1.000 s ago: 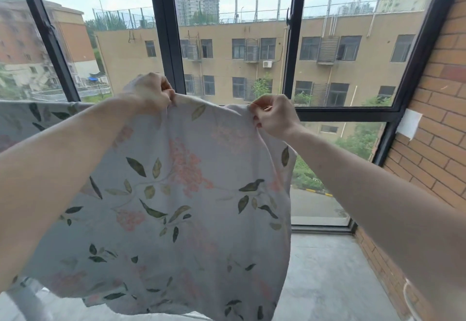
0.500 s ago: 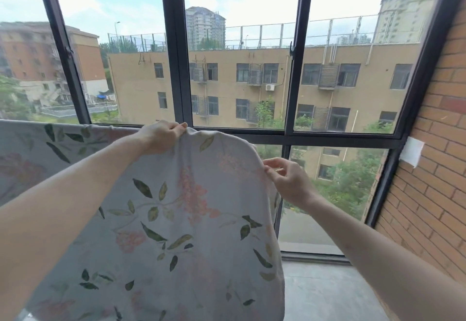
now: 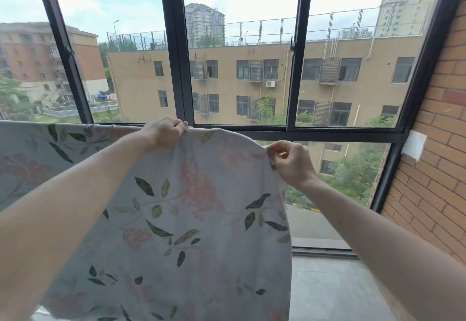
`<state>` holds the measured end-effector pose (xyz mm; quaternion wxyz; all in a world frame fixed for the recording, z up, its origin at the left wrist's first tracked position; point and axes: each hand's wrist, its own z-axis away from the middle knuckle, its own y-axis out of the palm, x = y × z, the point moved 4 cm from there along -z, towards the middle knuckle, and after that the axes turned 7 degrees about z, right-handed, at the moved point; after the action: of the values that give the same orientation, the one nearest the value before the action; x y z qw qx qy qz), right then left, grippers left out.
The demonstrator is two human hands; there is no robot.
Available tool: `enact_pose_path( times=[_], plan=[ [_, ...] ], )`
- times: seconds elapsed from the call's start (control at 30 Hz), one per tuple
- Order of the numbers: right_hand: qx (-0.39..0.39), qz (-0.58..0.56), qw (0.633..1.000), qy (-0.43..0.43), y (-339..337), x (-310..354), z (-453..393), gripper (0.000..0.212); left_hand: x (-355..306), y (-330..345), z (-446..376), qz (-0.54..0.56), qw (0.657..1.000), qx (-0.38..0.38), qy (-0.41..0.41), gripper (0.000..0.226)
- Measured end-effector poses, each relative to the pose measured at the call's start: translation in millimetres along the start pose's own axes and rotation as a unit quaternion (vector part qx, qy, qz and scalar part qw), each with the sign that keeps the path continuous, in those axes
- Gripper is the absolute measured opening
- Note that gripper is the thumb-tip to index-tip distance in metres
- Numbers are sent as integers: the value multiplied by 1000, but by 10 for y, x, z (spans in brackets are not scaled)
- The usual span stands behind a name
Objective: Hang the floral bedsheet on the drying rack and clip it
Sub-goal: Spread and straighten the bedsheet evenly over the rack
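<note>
Glassed-in balcony, brick wall (image 3: pixel 433 169) on the right. The floral bedsheet (image 3: pixel 196 219) drapes along the window, left hand (image 3: pixel 164 134) and right hand (image 3: pixel 290 161) both pinching its top edge. Probably best they pull that edge taut and level before clipping; the rack itself isn't visible.

The one head-worn view faces forward, close on the raised hands, toward the window frame (image 3: pixel 176 68).
</note>
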<state>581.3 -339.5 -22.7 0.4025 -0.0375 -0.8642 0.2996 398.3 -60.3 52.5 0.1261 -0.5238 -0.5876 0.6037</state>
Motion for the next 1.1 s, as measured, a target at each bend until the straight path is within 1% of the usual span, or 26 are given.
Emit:
enact_pose_path(
  times=[0.07, 0.1, 0.13, 0.17, 0.27, 0.3, 0.33, 0.4, 0.5, 0.53, 0.6, 0.7, 0.8, 0.87, 1.03, 1.1],
  plan=[
    [119, 50, 992, -8, 114, 53, 50, 20, 16, -1, -18, 4, 1000, -8, 3, 42],
    [158, 74, 985, -8, 143, 54, 81, 23, 19, -3, -23, 3, 1000, -12, 2, 39],
    [162, 86, 983, -6, 126, 71, 105, 25, 18, -5, -33, 2, 1000, -17, 2, 37],
    [138, 81, 987, -2, 77, 103, 111, 28, 21, -11, -44, 0, 1000, -21, 0, 37],
    [9, 37, 999, -10, -85, 297, 110, 33, 6, 6, -72, -6, 1000, -30, -1, 38],
    [-16, 27, 999, -27, -100, 398, 106, 33, -5, 18, -78, -9, 999, -36, -2, 39],
    [-24, 22, 998, -49, -85, 503, 92, 34, -17, 26, -84, -12, 999, -42, -3, 40],
    [-9, 32, 995, -91, -3, 721, 80, 38, -44, 52, -89, -15, 998, -53, -7, 41],
    [14, 100, 986, -131, 174, 900, 55, 46, -98, 109, -64, -17, 998, -55, -5, 44],
    [19, 127, 983, -134, 233, 922, 46, 46, -109, 118, -46, -19, 998, -55, -4, 45],
    [22, 163, 977, -137, 303, 905, 15, 40, -92, 121, -12, -21, 998, -54, -2, 47],
    [17, 165, 975, -147, 316, 835, -33, 26, 23, 97, 4, -16, 999, -38, 5, 51],
    [17, 169, 972, -164, 355, 802, -83, 21, 110, 68, 17, -15, 999, -26, 10, 45],
    [21, 167, 970, -175, 389, 797, -128, 24, 105, 65, 27, -15, 1000, -27, 7, 43],
    [24, 160, 970, -181, 397, 738, -319, 38, 9, 72, -34, -37, 999, -17, -4, 37],
    [31, 167, 969, -181, 415, 706, -404, 40, -29, 71, -87, -47, 999, -12, -8, 35]
  ],
)
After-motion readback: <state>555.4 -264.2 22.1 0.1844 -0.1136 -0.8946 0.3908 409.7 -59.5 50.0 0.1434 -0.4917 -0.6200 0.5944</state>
